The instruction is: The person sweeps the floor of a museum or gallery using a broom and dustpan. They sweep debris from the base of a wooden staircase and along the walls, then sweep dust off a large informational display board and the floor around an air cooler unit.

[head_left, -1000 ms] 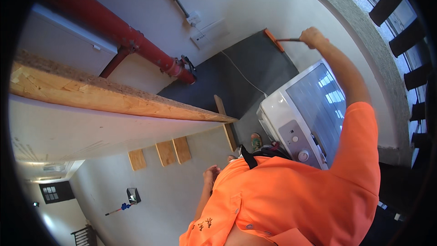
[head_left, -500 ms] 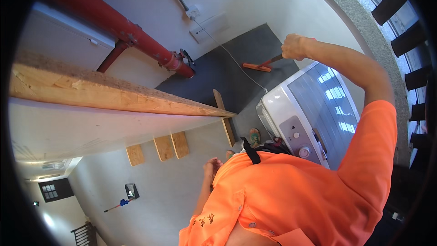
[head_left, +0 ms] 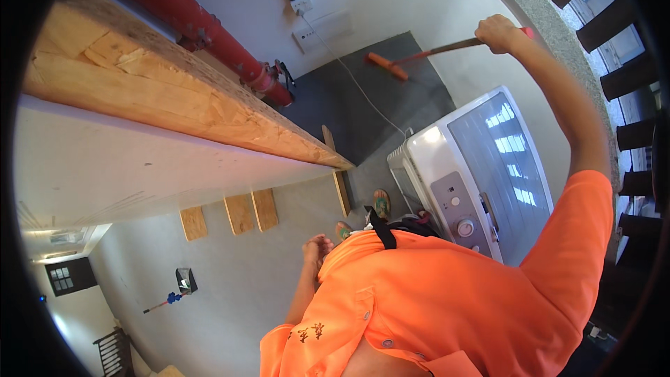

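My right hand [head_left: 497,33] is closed round the handle of a broom [head_left: 447,47], held out at arm's length near the curved wall. The broom's orange head [head_left: 387,67] is at the dark grey floor strip in the corner; whether it touches the floor, I cannot tell. My left hand [head_left: 317,248] hangs beside my waist with loosely bent fingers, and nothing shows in it. A white washing machine [head_left: 436,148] with a clear lid stands between my body and the broom.
A thick wooden-edged partition [head_left: 188,108] runs along my left. Behind it stands a red pipe [head_left: 230,52]. A white cord [head_left: 359,91] stretches from the wall socket [head_left: 301,5] to the machine. Wooden boards [head_left: 239,215] and a long-handled dustpan [head_left: 185,281] are farther left.
My right hand has moved up and outward, away from the machine, drawing the broom along and showing more handle. The broom head has shifted farther into the corner. My left hand stays by my waist.
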### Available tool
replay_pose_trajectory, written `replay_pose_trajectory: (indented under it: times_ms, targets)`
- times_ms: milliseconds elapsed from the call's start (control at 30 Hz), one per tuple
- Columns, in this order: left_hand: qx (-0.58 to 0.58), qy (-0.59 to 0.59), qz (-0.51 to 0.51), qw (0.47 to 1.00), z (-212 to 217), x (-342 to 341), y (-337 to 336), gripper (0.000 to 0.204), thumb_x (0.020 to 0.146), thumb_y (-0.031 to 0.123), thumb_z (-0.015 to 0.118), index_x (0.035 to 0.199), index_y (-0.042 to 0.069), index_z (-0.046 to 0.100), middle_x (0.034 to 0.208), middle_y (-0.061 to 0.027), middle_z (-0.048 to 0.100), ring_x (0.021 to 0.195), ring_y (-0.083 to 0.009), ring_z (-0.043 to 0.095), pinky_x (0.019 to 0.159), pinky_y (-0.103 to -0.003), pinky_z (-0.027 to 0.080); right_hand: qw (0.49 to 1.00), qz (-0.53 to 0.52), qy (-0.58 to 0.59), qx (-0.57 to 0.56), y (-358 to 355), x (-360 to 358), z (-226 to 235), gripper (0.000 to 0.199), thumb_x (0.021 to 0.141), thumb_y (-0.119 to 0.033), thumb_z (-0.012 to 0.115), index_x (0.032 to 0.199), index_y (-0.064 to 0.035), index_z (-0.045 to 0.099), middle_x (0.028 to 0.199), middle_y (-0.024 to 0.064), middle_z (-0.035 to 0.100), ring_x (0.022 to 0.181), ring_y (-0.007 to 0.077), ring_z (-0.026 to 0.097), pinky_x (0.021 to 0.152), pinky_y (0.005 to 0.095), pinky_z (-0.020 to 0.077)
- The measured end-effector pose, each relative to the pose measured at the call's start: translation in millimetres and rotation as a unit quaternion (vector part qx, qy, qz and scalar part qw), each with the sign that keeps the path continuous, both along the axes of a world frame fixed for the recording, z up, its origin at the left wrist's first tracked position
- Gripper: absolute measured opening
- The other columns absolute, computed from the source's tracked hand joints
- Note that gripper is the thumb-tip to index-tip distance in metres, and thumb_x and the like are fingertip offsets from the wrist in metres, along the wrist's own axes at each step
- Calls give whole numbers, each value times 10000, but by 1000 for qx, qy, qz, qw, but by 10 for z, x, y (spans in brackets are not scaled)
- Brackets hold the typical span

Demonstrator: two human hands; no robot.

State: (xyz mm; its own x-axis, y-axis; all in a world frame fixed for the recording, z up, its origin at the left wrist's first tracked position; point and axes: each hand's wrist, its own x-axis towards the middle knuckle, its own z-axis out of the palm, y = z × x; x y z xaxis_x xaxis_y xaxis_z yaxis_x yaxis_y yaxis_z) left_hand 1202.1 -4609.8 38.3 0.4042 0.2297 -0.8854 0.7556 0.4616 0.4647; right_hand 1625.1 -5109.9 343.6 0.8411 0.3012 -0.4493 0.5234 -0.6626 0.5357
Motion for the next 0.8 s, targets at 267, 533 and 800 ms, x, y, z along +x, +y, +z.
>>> replay_pose_trajectory:
  times_ms: [267, 533, 800]
  targets:
    - [-18, 1, 54, 998, -143, -356, 169, 195, 826, 49, 437, 968, -24, 548, 730, -123, 589, 609, -225, 606, 531, -310, 530, 924, -288, 161, 195, 224, 39, -1142, 251, 729, -2, 455, 919, 42, 613, 739, 150, 638, 559, 238, 642, 431, 330, 519]
    - [-12, 39, 40, 998, -37, -250, 92, 198, 828, 57, 445, 981, -13, 550, 739, -123, 599, 603, -217, 608, 524, -298, 524, 938, -190, 286, 50, 930, -444, -420, 170, 737, -13, 476, 867, -28, 585, 684, 131, 590, 530, 228, 610, 424, 338, 477]
    - [-35, -12, -6, 999, -151, 165, 24, 187, 836, 72, 438, 966, 1, 553, 718, -109, 600, 579, -198, 603, 508, -292, 516, 921, -234, 286, 122, 639, -408, 141, 134, 585, 42, 559, 717, 63, 564, 585, 170, 533, 448, 231, 533, 361, 347, 376]
